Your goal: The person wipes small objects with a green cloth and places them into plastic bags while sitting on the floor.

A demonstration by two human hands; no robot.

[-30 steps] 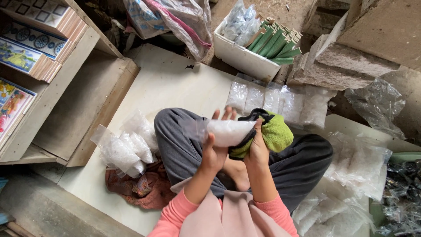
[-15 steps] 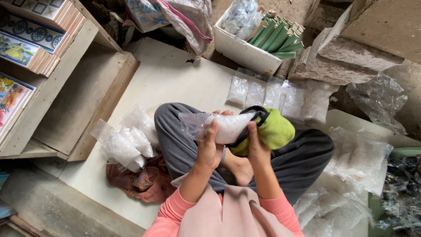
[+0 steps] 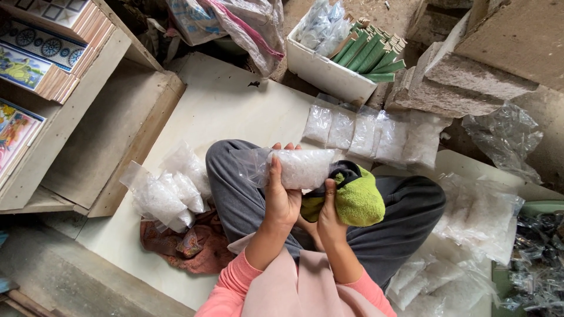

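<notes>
Head view, looking down on a seated person with crossed legs in grey trousers (image 3: 247, 194) and pink sleeves. At the centre of the frame the left hand (image 3: 282, 196) is wrapped around a clear plastic bag (image 3: 296, 168) filled with white granules — thumb along the near side, fingertips showing over the far edge. The bag lies roughly level, its loose, empty end trailing toward the left of the frame. Just right of centre the right hand (image 3: 329, 214) is closed around a yellow-green cloth pouch (image 3: 355, 202) with a dark rim; the pouch sits directly beneath and touching the bag's right end, resting over the lap.

Above the hands, a row of small filled packets (image 3: 367, 132) lies side by side on the pale board (image 3: 229, 105) that serves as the floor surface. At centre left, a loose heap of filled bags (image 3: 167, 191) rests on the board beside the knee, partly over a reddish patterned cloth (image 3: 182, 246). At the top centre stands a white box (image 3: 326, 73) holding green sticks and more clear packets. Wooden shelving (image 3: 76, 117) with stacked decorated tiles fills the upper left; rough stone blocks (image 3: 470, 64) occupy the upper right. Further clear bags (image 3: 482, 214) — filled and crumpled — spread along the right edge and lower right.
</notes>
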